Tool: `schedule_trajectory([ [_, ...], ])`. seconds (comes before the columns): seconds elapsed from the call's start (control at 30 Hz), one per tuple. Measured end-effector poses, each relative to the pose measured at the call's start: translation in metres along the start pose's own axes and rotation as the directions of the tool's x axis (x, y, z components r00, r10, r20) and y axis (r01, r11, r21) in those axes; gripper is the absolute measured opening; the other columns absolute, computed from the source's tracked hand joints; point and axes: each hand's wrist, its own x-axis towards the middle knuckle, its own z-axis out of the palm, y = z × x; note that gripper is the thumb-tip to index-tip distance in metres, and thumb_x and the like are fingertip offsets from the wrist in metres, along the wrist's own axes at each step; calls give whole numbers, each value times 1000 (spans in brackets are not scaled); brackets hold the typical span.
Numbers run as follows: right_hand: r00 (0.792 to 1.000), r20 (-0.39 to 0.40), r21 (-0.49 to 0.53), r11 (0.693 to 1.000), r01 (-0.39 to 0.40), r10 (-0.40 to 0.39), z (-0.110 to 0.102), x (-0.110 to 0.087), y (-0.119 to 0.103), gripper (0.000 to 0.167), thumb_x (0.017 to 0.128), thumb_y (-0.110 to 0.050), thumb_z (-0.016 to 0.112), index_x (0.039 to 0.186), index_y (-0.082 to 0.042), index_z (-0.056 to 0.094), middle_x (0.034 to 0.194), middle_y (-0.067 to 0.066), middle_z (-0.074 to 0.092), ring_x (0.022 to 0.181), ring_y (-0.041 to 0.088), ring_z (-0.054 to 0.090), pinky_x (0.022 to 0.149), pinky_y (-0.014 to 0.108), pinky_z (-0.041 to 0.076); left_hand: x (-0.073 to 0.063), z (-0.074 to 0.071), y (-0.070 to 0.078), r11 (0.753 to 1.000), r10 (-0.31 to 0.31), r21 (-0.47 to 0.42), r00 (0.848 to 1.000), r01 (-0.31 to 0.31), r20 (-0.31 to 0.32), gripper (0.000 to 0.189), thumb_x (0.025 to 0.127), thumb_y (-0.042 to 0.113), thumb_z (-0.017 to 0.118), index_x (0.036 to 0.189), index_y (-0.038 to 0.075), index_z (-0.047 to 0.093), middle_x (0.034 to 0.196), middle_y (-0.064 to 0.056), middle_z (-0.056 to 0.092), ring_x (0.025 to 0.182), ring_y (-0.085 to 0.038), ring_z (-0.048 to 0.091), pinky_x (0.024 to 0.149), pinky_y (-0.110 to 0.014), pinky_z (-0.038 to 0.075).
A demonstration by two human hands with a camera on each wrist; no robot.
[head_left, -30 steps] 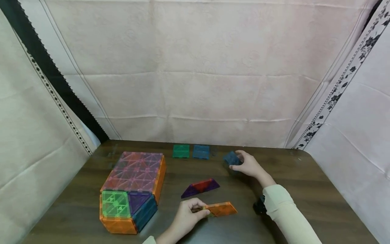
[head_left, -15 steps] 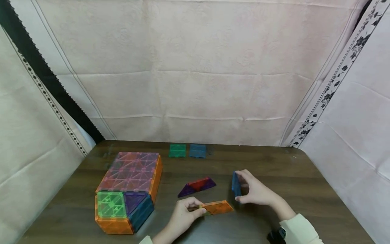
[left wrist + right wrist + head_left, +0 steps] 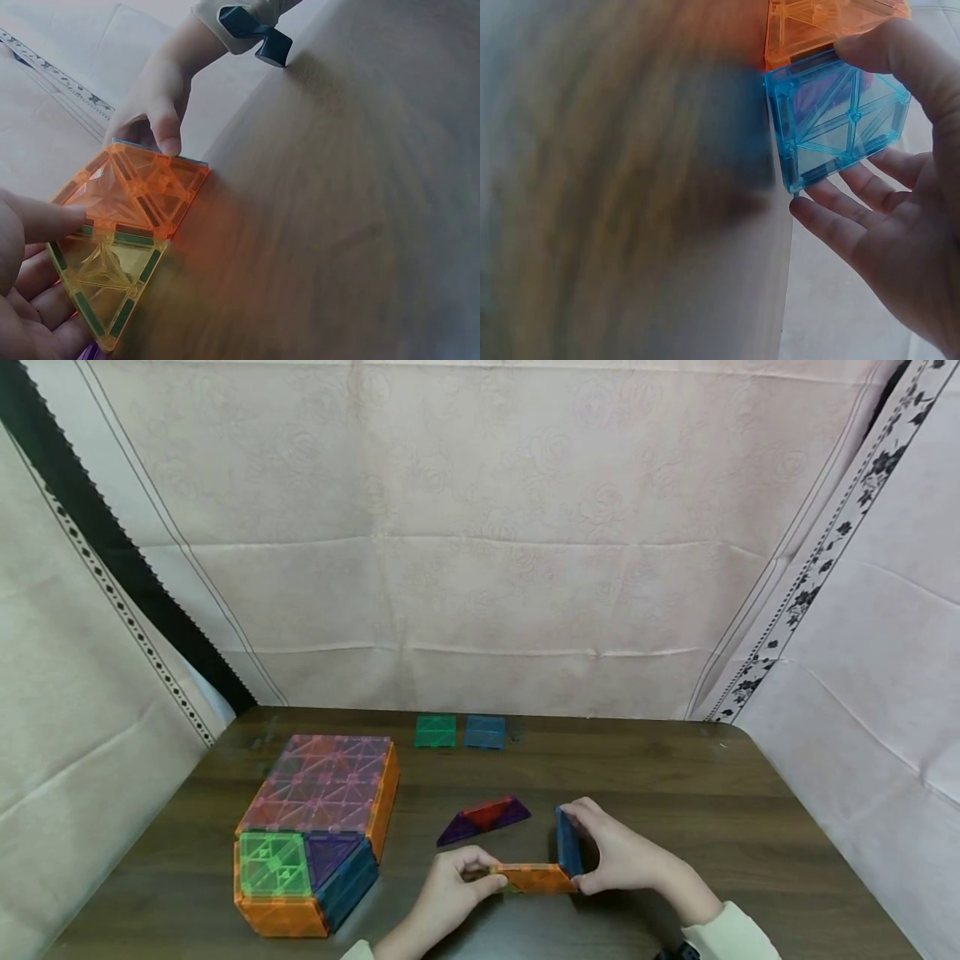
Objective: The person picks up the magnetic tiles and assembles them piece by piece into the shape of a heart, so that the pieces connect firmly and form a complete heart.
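Observation:
My left hand pinches an upright orange magnetic tile at its left end. In the left wrist view the thumb lies near the seam where a yellow triangular tile joins the orange one. My right hand grips a blue magnetic tile between thumb and fingers, standing on edge. One edge of the blue tile meets the orange tile's right end at an angle, as the right wrist view also has it. Just behind the left hand, a red and purple tile piece stands on the table.
At the left stands a boxy build of magnetic tiles, with a pinkish top, orange sides and a green and purple front section. A green tile and a blue tile lie near the table's back edge. Pale cloth hangs behind.
My right hand has brought the blue tile from the back of the table toward me, turned it upright and set it against the orange tile. The left hand has stayed nearly still.

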Motion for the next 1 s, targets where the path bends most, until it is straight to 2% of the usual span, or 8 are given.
schedule_trajectory([
  [0.27, 1000, 10, -9, 1000, -6, 6, 3, -1, -3, 85, 74, -23, 81, 142, 2, 37, 129, 1, 41, 119, 24, 47, 99, 39, 44, -2, -9, 7, 999, 41, -10, 999, -41, -5, 19, 84, 15, 75, 96, 1, 72, 95, -15, 73, 80, -8, 67, 73, -23, 54],
  [0.37, 1000, 11, -18, 1000, -8, 8, 3, -1, -3, 85, 74, -24, 81, 143, 2, 36, 130, 2, 41, 118, 25, 47, 97, 40, 45, 0, -14, 11, 993, 113, -28, 992, -115, -54, 19, 85, 15, 74, 97, 0, 71, 97, -18, 72, 81, -9, 67, 73, -24, 55],
  [0.43, 1000, 15, -20, 1000, -12, 12, 3, -1, -3, 86, 75, -24, 81, 144, 1, 36, 130, 2, 41, 118, 25, 47, 96, 40, 46, 3, -17, 13, 983, 180, -9, 977, -182, -111, 17, 84, 13, 74, 96, 1, 70, 94, -18, 72, 80, -8, 67, 71, -25, 55],
  [0.57, 1000, 25, -13, 1000, -19, 19, 3, -1, -3, 87, 75, -22, 80, 145, 1, 35, 133, 4, 40, 120, 27, 46, 95, 42, 46, 10, -23, 16, 958, 287, 55, 927, -282, -242, 14, 82, 7, 75, 94, 2, 70, 91, -15, 72, 80, -9, 66, 71, -28, 55],
  [0.67, 999, 32, -7, 1000, -22, 22, 2, 0, -4, 86, 76, -22, 80, 145, 2, 34, 133, 4, 39, 122, 28, 45, 96, 43, 45, 16, -27, 16, 956, 293, 94, 904, -277, -313, 17, 81, 6, 77, 97, 6, 70, 93, -13, 71, 83, -14, 65, 74, -30, 55],
  [0.73, 999, 35, -6, 1000, -26, 26, 1, 0, -5, 86, 76, -21, 79, 145, 1, 34, 134, 5, 39, 123, 28, 45, 97, 42, 45, 19, -29, 16, 960, 280, 116, 900, -255, -334, 22, 80, 6, 77, 100, 8, 70, 95, -14, 69, 87, -20, 64, 77, -32, 54],
  [0.87, 999, 36, -12, 999, -30, 30, 0, 1, -6, 86, 76, -21, 79, 146, 1, 33, 135, 5, 38, 124, 27, 45, 97, 38, 45, 27, -32, 12, 966, 237, 177, 916, -187, -325, 32, 79, 9, 79, 109, 8, 67, 103, -16, 64, 97, -30, 61, 83, -38, 53],
  [1.0, 999, 40, -12, 999, -31, 32, 0, 2, -6, 86, 77, -23, 79, 146, 0, 33, 136, 5, 37, 125, 27, 45, 97, 39, 45, 35, -35, 6, 978, 117, 198, 962, -69, -245, 41, 80, 12, 79, 117, 2, 63, 113, -17, 63, 103, -31, 58, 87, -44, 49],
])
